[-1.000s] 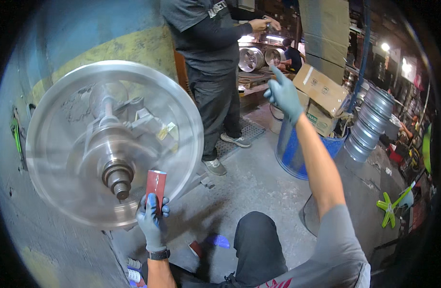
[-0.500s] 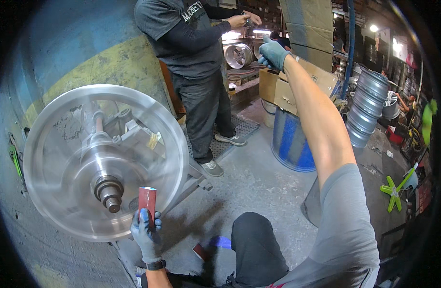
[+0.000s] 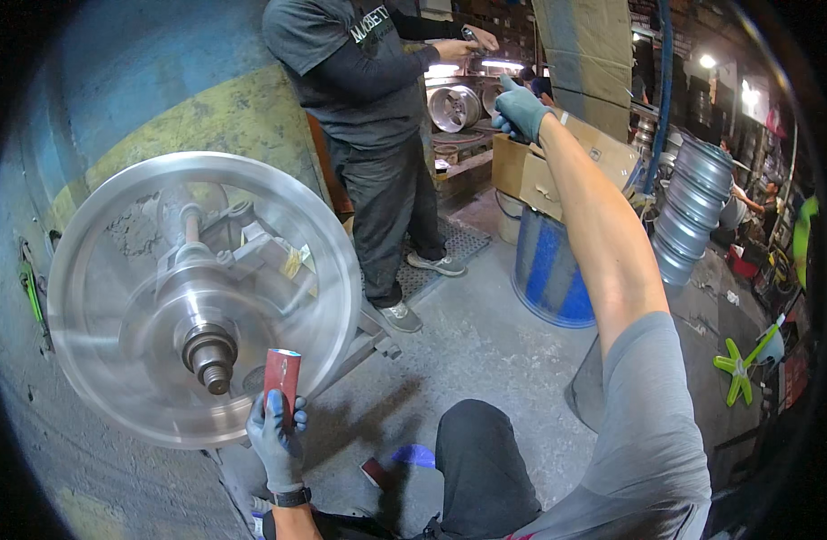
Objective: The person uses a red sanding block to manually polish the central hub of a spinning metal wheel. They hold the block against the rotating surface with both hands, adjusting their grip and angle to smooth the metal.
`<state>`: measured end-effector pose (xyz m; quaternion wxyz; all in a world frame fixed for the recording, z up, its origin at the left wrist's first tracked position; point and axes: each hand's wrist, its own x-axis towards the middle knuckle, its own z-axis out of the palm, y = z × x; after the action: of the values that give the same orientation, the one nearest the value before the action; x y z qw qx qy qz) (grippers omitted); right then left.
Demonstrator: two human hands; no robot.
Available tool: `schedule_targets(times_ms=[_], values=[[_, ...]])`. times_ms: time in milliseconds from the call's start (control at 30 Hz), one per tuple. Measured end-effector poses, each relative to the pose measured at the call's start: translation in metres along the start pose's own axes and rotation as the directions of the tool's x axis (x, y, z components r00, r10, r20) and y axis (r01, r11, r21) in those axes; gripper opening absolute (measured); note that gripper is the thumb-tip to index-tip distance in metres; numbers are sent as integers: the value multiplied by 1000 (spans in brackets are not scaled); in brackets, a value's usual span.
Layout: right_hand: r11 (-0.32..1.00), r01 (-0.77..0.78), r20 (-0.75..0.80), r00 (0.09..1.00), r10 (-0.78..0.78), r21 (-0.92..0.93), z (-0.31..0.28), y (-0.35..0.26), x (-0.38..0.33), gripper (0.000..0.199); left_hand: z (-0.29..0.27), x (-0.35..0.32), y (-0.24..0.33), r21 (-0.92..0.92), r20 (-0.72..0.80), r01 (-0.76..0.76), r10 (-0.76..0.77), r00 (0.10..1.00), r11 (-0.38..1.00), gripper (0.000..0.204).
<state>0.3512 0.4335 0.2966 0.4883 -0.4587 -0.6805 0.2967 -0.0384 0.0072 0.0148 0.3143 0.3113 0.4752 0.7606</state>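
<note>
A large silver metal wheel (image 3: 116, 270) spins on a threaded spindle (image 3: 208, 353) at the left, blurred by motion. My left hand (image 3: 274, 436), in a grey glove, grips a folded red strip of sandpaper (image 3: 282, 378) and presses its top against the wheel's lower right face. My right hand (image 3: 520, 110), also gloved, is raised far out at arm's length toward the upper middle, fingers loosely curled with nothing in them. A watch sits on my left wrist.
A person in a dark shirt and trousers (image 3: 368, 117) stands just behind the wheel, hands at a workbench. A blue drum (image 3: 548, 270) with cardboard boxes (image 3: 557, 162), stacked metal rims (image 3: 692, 207), a green star-shaped stand (image 3: 742, 364) and my knee (image 3: 485, 459) fill the right.
My right arm has swung further up and away toward the standing person. The left hand keeps the sandpaper against the spinning wheel.
</note>
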Motion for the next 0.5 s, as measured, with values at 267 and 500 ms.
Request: schedule_targets(times_ms=[267, 500], values=[[995, -93, -19, 995, 93, 29, 7, -9, 0, 62, 1, -1, 4, -8, 5, -21, 21, 1000, 1000, 41], [997, -36, 31, 999, 34, 64, 10, -1, 0, 83, 1, -2, 4, -12, 22, -26, 26, 999, 1000, 40]])
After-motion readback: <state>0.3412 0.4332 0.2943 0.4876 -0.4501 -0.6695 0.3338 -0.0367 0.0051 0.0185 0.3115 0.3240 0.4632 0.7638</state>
